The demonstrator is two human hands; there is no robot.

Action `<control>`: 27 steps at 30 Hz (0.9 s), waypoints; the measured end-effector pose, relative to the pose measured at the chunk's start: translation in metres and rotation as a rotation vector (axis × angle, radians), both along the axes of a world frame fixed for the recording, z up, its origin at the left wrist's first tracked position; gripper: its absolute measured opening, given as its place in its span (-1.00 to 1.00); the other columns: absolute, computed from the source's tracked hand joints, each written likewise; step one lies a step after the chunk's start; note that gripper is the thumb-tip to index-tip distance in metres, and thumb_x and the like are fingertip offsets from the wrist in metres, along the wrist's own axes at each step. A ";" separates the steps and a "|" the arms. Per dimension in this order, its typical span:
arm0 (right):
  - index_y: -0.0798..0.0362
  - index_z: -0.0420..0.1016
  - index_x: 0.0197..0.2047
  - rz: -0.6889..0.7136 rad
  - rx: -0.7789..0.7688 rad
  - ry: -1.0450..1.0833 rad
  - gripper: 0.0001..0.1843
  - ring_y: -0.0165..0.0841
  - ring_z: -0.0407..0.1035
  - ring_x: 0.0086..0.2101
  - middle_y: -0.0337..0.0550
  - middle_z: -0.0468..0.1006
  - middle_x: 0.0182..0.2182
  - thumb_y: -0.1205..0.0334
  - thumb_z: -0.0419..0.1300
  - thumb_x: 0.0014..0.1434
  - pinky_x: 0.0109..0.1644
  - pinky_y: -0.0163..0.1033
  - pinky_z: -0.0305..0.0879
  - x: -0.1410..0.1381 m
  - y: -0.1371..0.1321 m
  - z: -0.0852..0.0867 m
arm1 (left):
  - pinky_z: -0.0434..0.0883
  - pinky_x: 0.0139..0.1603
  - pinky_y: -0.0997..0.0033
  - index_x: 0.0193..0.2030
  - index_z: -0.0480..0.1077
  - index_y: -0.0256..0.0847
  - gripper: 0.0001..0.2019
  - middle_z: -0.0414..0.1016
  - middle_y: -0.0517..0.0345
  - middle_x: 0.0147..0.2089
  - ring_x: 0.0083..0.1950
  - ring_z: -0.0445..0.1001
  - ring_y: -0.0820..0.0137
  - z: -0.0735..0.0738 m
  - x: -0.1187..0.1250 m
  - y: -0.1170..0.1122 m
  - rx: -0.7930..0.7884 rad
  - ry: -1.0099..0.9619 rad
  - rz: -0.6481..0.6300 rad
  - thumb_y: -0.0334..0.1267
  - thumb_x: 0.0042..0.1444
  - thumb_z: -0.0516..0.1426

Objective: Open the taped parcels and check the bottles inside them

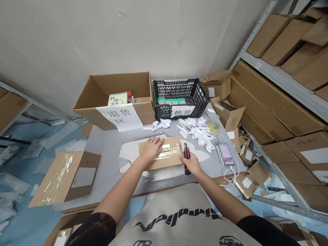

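A flat brown cardboard parcel (161,154) lies on the grey table top (110,153), with shiny clear packing tape (169,150) across its right half. My left hand (152,148) rests flat on the parcel with its fingers spread. My right hand (192,164) is at the parcel's right end, closed around a red and black utility knife (187,155). The knife stands nearly upright against the parcel's edge, and its blade is too small to make out. Torn white paper (130,153) lies under the parcel.
Behind stand an open cardboard box (120,87) holding books and a black plastic crate (180,92). White paper scraps (196,131), a yellow tape roll (214,126) and a blurred device with a white cable (226,153) lie right. A taped carton (66,177) sits left. Metal shelves hold cartons (271,102).
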State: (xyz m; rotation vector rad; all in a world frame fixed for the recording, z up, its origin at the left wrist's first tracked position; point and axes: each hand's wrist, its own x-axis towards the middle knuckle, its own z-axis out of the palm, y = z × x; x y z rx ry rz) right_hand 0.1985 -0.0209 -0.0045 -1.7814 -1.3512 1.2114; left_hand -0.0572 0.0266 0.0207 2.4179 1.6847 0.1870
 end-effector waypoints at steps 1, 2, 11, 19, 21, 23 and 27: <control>0.07 0.52 -0.23 -0.003 -0.014 0.070 -0.58 -0.22 0.46 -0.26 -0.15 0.59 -0.34 -0.07 0.33 -0.06 -0.12 -0.16 0.37 -0.003 -0.006 -0.001 | -0.05 0.40 -0.07 0.35 0.19 -0.20 -0.48 0.18 -0.15 0.39 0.42 0.07 0.02 -0.001 0.010 -0.006 0.009 0.007 -0.018 -0.05 0.32 -0.07; 0.07 0.50 -0.24 -0.011 -0.038 0.159 -0.57 -0.23 0.47 -0.27 -0.14 0.59 -0.34 -0.08 0.35 -0.08 -0.13 -0.16 0.39 -0.006 -0.010 -0.002 | -0.13 0.42 -0.08 0.39 0.11 -0.25 -0.35 0.07 -0.19 0.44 0.46 -0.05 -0.03 -0.001 0.018 -0.012 -0.001 0.005 -0.058 0.07 0.26 -0.01; -0.02 0.21 -0.20 0.145 -0.262 0.339 -0.55 -0.46 0.28 -0.64 -0.44 0.36 -0.60 -0.14 0.26 0.06 -0.58 -0.35 0.27 0.028 -0.010 0.008 | -0.36 0.38 -0.20 0.48 -0.29 -0.13 0.45 -0.54 -0.23 0.52 0.46 -0.58 -0.26 0.014 0.039 -0.018 -0.291 0.099 -0.320 0.36 -0.52 0.32; -0.09 0.24 0.09 0.396 -0.240 0.152 -0.58 -0.47 0.35 -0.63 -0.41 0.36 -0.49 -0.09 0.09 0.25 -0.61 -0.40 0.25 0.050 -0.007 0.028 | -0.16 0.38 -0.12 0.42 -0.03 -0.19 0.30 -0.10 -0.28 0.45 0.41 -0.11 -0.31 0.022 0.048 -0.019 -0.166 0.101 -0.294 0.26 -0.49 0.37; -0.11 0.24 0.17 0.390 -0.229 0.147 -0.54 -0.47 0.35 -0.62 -0.39 0.39 -0.48 -0.06 0.09 0.26 -0.60 -0.39 0.27 0.049 -0.004 0.030 | -0.12 0.38 -0.12 0.40 0.01 -0.20 0.29 -0.03 -0.29 0.41 0.37 -0.02 -0.30 0.023 0.048 -0.018 -0.143 0.084 -0.276 0.26 -0.51 0.38; -0.14 0.22 0.26 0.389 -0.232 0.143 -0.48 -0.47 0.35 -0.62 -0.36 0.43 -0.46 -0.02 0.11 0.26 -0.58 -0.39 0.29 0.048 0.000 0.031 | -0.11 0.37 -0.12 0.40 0.02 -0.20 0.28 -0.01 -0.28 0.41 0.36 0.00 -0.27 0.024 0.047 -0.017 -0.135 0.065 -0.269 0.26 -0.50 0.38; -0.19 0.20 0.33 0.404 -0.206 0.131 -0.42 -0.48 0.34 -0.62 -0.33 0.47 -0.46 0.04 0.14 0.26 -0.56 -0.39 0.30 0.046 0.005 0.031 | -0.13 0.38 -0.11 0.41 0.00 -0.21 0.29 -0.04 -0.28 0.42 0.38 -0.05 -0.27 0.023 0.047 -0.015 -0.157 0.062 -0.265 0.27 -0.49 0.38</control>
